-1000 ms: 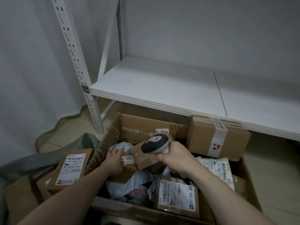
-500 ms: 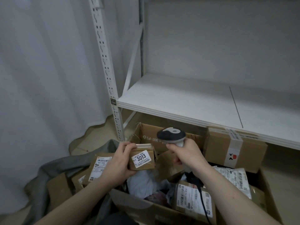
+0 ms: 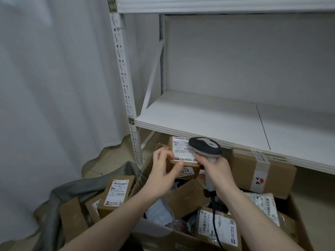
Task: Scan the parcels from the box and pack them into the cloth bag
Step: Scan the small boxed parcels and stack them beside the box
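My left hand [image 3: 163, 171] pinches a small brown parcel [image 3: 181, 153], grip curled round its left edge, thumb on the near side. The parcel is held up above the box, white shipping label facing me; the side below the label shows a sticker ending in "013". My right hand [image 3: 215, 171] has its grip wrapped round the handle of the scanner [image 3: 205, 146], whose dark head sits just right of the label, touching or nearly touching the parcel; I cannot tell which. The scanner's cord [image 3: 214, 214] drops down into the box.

The cardboard box [image 3: 157, 232] sits on the floor under my arms, with more labelled parcels and poly mailers inside. A larger taped carton [image 3: 262, 169] stands at its far right. The grey cloth bag [image 3: 54, 205] lies to the left of the box, holding several brown parcels, one [image 3: 117, 192] with its label up. A white shelf [image 3: 208, 115] is behind, a white curtain [image 3: 54, 87] on the left.
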